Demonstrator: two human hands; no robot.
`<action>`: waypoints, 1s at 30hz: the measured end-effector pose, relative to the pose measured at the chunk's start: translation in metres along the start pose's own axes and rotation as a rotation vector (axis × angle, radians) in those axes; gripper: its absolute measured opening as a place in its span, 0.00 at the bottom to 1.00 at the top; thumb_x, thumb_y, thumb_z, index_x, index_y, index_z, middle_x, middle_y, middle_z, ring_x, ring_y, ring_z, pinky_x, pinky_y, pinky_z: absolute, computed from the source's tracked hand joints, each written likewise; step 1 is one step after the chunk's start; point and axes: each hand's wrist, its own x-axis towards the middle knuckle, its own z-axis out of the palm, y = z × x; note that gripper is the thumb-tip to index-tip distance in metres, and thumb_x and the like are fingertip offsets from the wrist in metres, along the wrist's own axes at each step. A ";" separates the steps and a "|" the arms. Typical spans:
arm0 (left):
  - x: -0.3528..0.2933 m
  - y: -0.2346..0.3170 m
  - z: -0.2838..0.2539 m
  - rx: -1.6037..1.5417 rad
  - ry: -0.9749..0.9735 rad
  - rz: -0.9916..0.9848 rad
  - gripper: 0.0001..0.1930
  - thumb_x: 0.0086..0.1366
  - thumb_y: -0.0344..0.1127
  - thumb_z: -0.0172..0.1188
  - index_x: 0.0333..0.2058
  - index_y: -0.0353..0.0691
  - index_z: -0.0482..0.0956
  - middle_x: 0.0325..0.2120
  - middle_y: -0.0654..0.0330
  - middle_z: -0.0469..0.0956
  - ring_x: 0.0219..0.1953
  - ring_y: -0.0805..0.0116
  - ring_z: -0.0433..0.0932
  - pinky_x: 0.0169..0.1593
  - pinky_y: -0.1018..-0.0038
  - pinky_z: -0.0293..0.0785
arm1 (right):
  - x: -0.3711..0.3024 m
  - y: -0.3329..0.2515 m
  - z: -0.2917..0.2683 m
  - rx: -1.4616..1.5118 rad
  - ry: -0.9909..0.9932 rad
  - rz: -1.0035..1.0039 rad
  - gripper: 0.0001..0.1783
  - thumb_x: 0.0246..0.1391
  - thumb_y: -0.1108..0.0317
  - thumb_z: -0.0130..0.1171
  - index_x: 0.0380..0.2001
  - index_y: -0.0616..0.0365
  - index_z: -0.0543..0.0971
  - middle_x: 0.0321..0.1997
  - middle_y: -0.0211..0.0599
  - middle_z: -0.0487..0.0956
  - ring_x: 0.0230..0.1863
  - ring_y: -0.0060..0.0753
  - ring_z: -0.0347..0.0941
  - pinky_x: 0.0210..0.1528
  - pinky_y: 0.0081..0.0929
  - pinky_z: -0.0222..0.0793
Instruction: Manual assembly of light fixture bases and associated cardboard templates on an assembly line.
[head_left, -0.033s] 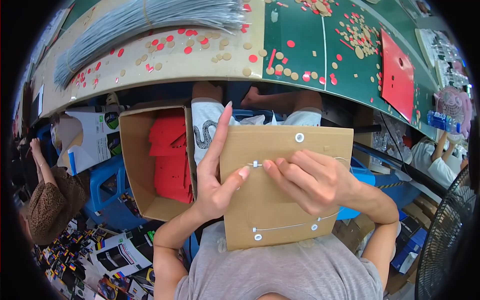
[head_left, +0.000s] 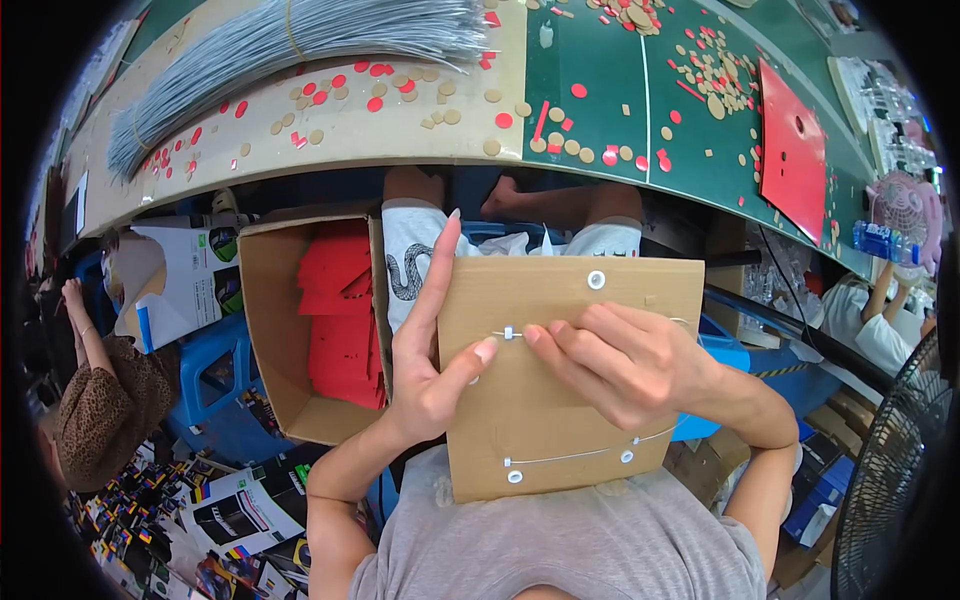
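Observation:
A brown cardboard panel [head_left: 560,415] leans against my body above my lap. My left hand [head_left: 428,385] grips its left edge, thumb on the front face, index finger stretched up along the edge; the other fingers are hidden behind. With closed fingertips my right hand [head_left: 630,360] pinches a thin pale wire just right of a small white clip [head_left: 508,333]. The wire's short end points at my left thumb. Lower down, another thin wire [head_left: 565,458] runs across the panel through small clips. White ring eyelets [head_left: 596,280] are set in the board.
Left of my legs stands an open carton [head_left: 270,340] of red sheets [head_left: 340,345]. On the table ahead lie a bundle of grey wires [head_left: 290,45], scattered red and brown discs, and a red panel [head_left: 793,150]. A black fan [head_left: 890,480] stands at right. Other people sit nearby.
The panel's upper edge has dipped very slightly. Both hands keep the same hold.

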 end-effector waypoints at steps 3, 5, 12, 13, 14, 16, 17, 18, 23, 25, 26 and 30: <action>-0.001 -0.003 0.003 -0.027 0.062 0.008 0.46 0.58 0.24 0.53 0.74 0.30 0.43 0.71 0.49 0.57 0.66 0.66 0.66 0.68 0.70 0.59 | -0.003 0.000 0.002 0.041 0.021 0.003 0.33 0.25 0.73 0.60 0.43 0.77 0.82 0.31 0.38 0.74 0.26 0.27 0.70 0.26 0.23 0.72; -0.002 -0.006 0.005 -0.009 0.095 0.036 0.45 0.59 0.24 0.52 0.74 0.30 0.43 0.72 0.49 0.56 0.66 0.67 0.65 0.69 0.70 0.58 | -0.008 -0.001 0.004 0.033 0.060 -0.009 0.34 0.23 0.73 0.58 0.43 0.77 0.83 0.31 0.38 0.74 0.27 0.28 0.71 0.27 0.23 0.73; -0.003 -0.006 0.002 0.060 0.029 0.064 0.44 0.60 0.22 0.50 0.74 0.29 0.42 0.74 0.51 0.49 0.69 0.67 0.62 0.69 0.70 0.57 | -0.012 -0.001 0.002 0.003 0.066 -0.017 0.34 0.21 0.74 0.57 0.42 0.76 0.83 0.32 0.39 0.75 0.27 0.28 0.72 0.28 0.22 0.74; -0.002 -0.007 -0.001 0.052 -0.034 0.063 0.43 0.61 0.19 0.48 0.74 0.29 0.41 0.76 0.51 0.43 0.71 0.67 0.58 0.70 0.71 0.56 | -0.012 -0.001 0.002 -0.008 0.056 -0.024 0.34 0.21 0.74 0.57 0.42 0.76 0.83 0.32 0.39 0.75 0.27 0.27 0.72 0.28 0.22 0.74; -0.003 -0.008 0.001 0.056 -0.032 0.066 0.43 0.61 0.19 0.48 0.74 0.29 0.41 0.76 0.51 0.43 0.71 0.67 0.58 0.70 0.71 0.56 | -0.012 -0.001 0.002 -0.021 0.049 -0.037 0.34 0.22 0.74 0.57 0.42 0.76 0.83 0.31 0.39 0.75 0.28 0.27 0.72 0.28 0.22 0.74; -0.005 -0.009 0.006 0.040 0.083 0.037 0.44 0.62 0.25 0.53 0.74 0.31 0.43 0.69 0.50 0.60 0.65 0.67 0.67 0.68 0.71 0.60 | -0.012 0.001 0.001 -0.010 0.051 -0.046 0.34 0.22 0.74 0.57 0.42 0.77 0.83 0.31 0.38 0.75 0.27 0.27 0.72 0.28 0.22 0.74; -0.005 -0.009 0.007 0.040 0.084 0.037 0.44 0.62 0.25 0.53 0.74 0.31 0.43 0.69 0.50 0.60 0.65 0.67 0.67 0.68 0.71 0.60 | -0.013 0.001 0.001 0.004 0.047 -0.049 0.34 0.23 0.74 0.58 0.42 0.77 0.83 0.31 0.38 0.75 0.27 0.26 0.71 0.28 0.22 0.74; -0.005 -0.008 0.008 0.046 0.093 0.038 0.44 0.62 0.25 0.52 0.74 0.32 0.44 0.68 0.50 0.62 0.65 0.67 0.67 0.68 0.71 0.60 | -0.013 0.001 0.000 0.006 0.046 -0.050 0.34 0.23 0.74 0.58 0.42 0.77 0.83 0.31 0.38 0.75 0.27 0.26 0.71 0.28 0.22 0.74; -0.004 -0.007 0.007 0.097 0.083 0.056 0.43 0.62 0.24 0.51 0.74 0.31 0.44 0.69 0.49 0.61 0.65 0.68 0.66 0.67 0.71 0.60 | -0.008 0.001 0.000 0.009 0.030 -0.058 0.33 0.24 0.74 0.59 0.43 0.78 0.82 0.30 0.36 0.73 0.26 0.25 0.70 0.27 0.21 0.72; -0.003 -0.006 0.008 0.136 0.104 0.086 0.43 0.61 0.25 0.52 0.74 0.30 0.44 0.71 0.49 0.57 0.66 0.68 0.66 0.67 0.72 0.60 | -0.005 0.000 -0.002 -0.005 0.010 -0.070 0.34 0.24 0.74 0.59 0.44 0.78 0.82 0.30 0.36 0.73 0.26 0.25 0.70 0.27 0.20 0.72; -0.003 -0.005 0.008 0.138 0.100 0.088 0.43 0.61 0.25 0.52 0.74 0.30 0.44 0.71 0.49 0.57 0.66 0.68 0.66 0.67 0.72 0.60 | -0.004 0.000 -0.002 -0.022 -0.011 -0.079 0.34 0.24 0.74 0.59 0.44 0.78 0.81 0.30 0.36 0.73 0.26 0.25 0.70 0.27 0.20 0.72; -0.005 -0.009 0.008 0.160 0.095 0.089 0.44 0.61 0.27 0.52 0.74 0.29 0.43 0.73 0.49 0.53 0.67 0.67 0.64 0.69 0.71 0.58 | 0.001 0.001 0.000 -0.060 0.002 -0.100 0.34 0.24 0.73 0.59 0.44 0.79 0.81 0.30 0.36 0.73 0.26 0.24 0.71 0.28 0.19 0.72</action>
